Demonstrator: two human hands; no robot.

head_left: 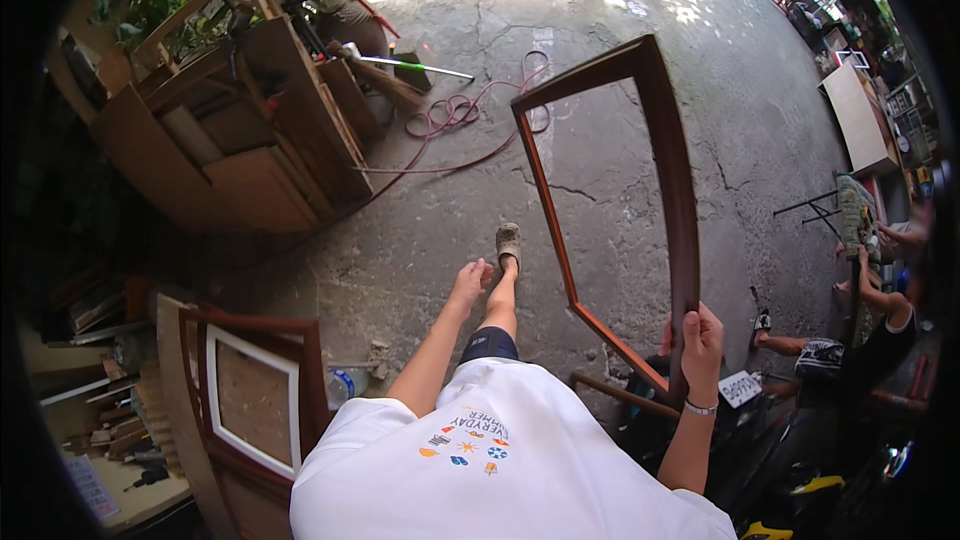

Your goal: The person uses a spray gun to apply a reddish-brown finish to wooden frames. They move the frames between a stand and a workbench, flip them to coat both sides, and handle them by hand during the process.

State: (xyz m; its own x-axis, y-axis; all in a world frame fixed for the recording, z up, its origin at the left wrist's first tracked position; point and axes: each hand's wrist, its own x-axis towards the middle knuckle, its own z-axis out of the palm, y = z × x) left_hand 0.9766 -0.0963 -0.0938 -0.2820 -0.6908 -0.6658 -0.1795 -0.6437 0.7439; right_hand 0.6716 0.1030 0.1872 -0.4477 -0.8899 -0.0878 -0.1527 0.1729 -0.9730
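My right hand [703,333] is closed around the lower side of a dark brown wooden frame [678,180]. The frame is held tilted upright on my right, with the concrete showing through its hollow middle. Its inner edge on the left looks orange-brown. In front of my body, my left hand [468,285] hangs in the air with loosely bent fingers and nothing in it. Just beyond that hand, one foot in a clog [509,244] is on the ground.
Wooden boards and panels [270,190] stand at the left, near a broom [395,90] and a coiled pink hose [450,118]. More frames, one white [212,380], lean at the lower left. A person [850,355] sits at the right, near a parked motorcycle [800,440].
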